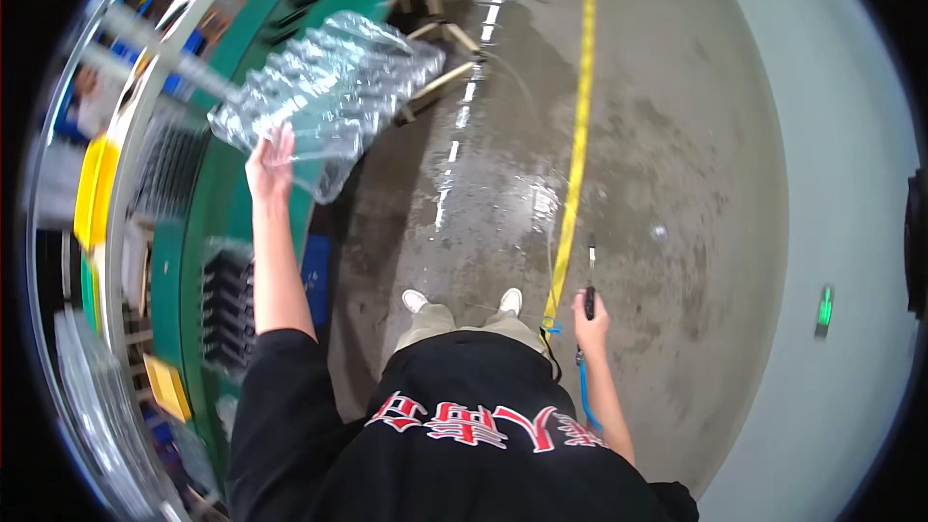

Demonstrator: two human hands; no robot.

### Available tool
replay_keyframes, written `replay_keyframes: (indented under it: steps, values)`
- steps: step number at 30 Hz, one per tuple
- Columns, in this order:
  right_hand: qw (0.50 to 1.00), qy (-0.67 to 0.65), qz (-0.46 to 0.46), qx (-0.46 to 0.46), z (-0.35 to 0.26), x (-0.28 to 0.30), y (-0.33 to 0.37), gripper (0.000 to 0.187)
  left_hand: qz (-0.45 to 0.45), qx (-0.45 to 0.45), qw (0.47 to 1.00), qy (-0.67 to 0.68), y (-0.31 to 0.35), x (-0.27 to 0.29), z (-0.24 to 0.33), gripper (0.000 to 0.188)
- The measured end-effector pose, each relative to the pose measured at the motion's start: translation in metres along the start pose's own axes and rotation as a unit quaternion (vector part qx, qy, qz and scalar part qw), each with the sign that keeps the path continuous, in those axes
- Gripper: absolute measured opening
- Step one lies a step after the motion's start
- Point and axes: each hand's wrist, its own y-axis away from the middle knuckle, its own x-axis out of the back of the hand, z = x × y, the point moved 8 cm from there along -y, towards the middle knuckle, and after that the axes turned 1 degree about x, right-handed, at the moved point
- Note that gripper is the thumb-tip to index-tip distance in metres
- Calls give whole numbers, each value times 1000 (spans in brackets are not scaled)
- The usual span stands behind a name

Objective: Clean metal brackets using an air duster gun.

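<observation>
My left hand (271,159) is raised at the left and grips the near edge of a clear plastic tray (333,87) with moulded ridges. The tray is tilted over the edge of a green workbench (179,271), and its far side is blurred. Low on the right, my right hand (592,321) is closed around the black handle of an air blow gun (590,302). Its thin nozzle points away from me, over the floor. A blue hose (585,391) runs down from the gun beside my right forearm.
Stacked black parts (227,304) lie on the bench at the left. Yellow bins (97,191) hang on a pale rack beyond it. A wooden frame (445,63) stands past the tray. A yellow line (583,106) crosses the wet grey floor. A pale wall (841,184) rises at the right.
</observation>
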Motion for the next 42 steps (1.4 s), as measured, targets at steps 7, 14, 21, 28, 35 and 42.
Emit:
replay_keyframes:
  steps: [7, 14, 21, 28, 35, 42]
  values:
    - [994, -59, 5, -96, 48, 22, 36, 24, -183, -158, 920, -309, 67, -393, -191, 30]
    - [978, -185, -1, -96, 38, 28, 32, 23, -137, -427, 696, -560, 151, -533, -264, 20]
    - [981, -189, 9, -50, 38, 45, 9, 21, -118, -445, 598, -656, 216, -568, -280, 18]
    - [986, -165, -25, -12, -4, 81, -27, 20, -195, -433, 751, -458, 200, -537, -266, 14]
    - [968, -245, -5, 53, -120, 124, -55, 31, -400, -343, 800, -288, 227, -512, -258, 18]
    - [949, -297, 10, 102, -143, 115, -61, 34, -365, -343, 785, -365, 232, -510, -258, 18]
